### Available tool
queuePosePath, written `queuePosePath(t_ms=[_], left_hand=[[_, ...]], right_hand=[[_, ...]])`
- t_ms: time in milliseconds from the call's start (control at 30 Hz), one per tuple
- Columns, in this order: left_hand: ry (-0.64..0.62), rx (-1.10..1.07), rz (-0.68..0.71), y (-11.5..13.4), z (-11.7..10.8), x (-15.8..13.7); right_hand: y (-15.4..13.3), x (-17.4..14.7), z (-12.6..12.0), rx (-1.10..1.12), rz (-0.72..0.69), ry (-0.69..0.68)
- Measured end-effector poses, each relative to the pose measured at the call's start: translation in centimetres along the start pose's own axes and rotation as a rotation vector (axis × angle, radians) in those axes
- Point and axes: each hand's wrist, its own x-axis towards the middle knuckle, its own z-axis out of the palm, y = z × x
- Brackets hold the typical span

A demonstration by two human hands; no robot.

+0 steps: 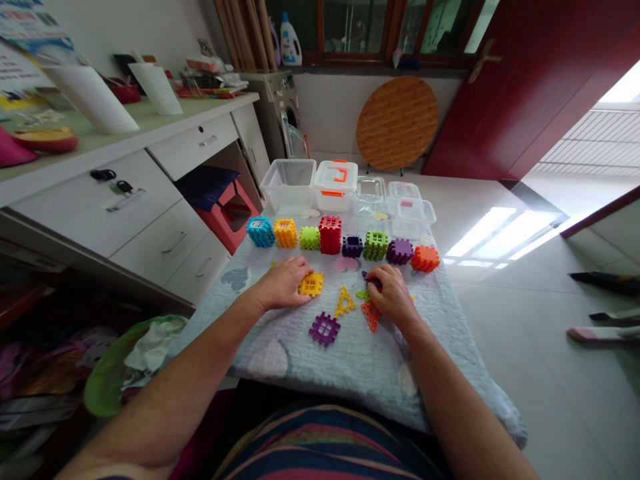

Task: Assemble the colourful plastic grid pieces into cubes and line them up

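My left hand (286, 283) is closed on the edge of a yellow square building tile (312, 285) with a window grid, low over the cloth. My right hand (391, 290) has its fingers curled around a small dark purple piece (367, 277), mostly hidden by them. Under and beside those fingers lie a green piece (362, 295) and an orange triangular piece (371, 317). Between the hands lies a yellow triangular piece (345, 303). Closer to my body is a purple square tile (325, 329), flat on the cloth.
Behind the hands stands a row of block stacks and cubes, including a blue stack (261, 232), a red one (331, 235) and an orange one (425, 259). Clear plastic boxes (290, 190) line the far table edge, one with an orange-handled lid (337, 175). A pale patterned cloth (280, 337) covers the table.
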Motion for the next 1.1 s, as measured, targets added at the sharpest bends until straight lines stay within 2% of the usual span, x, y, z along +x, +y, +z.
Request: queuePosePath(t_ms=[167,400,633,1100], left_hand=[[-0.029,0.064,0.004,0.0,0.1,0.5],[-0.004,0.023,0.050,-0.7,-0.4,1.2],[-0.090,0.002,0.056,-1.2,0.0,1.5],[-0.072,0.008,0.057,-0.8,-0.1,1.1]], right_hand=[[-0.2,0.0,-0.1,-0.001,0.010,-0.001],[-0.1,0.0,-0.1,-0.008,0.009,-0.001],[0.0,-0.1,0.0,0.001,0.008,0.005],[-0.1,0.0,-0.1,-0.007,0.012,-0.012]])
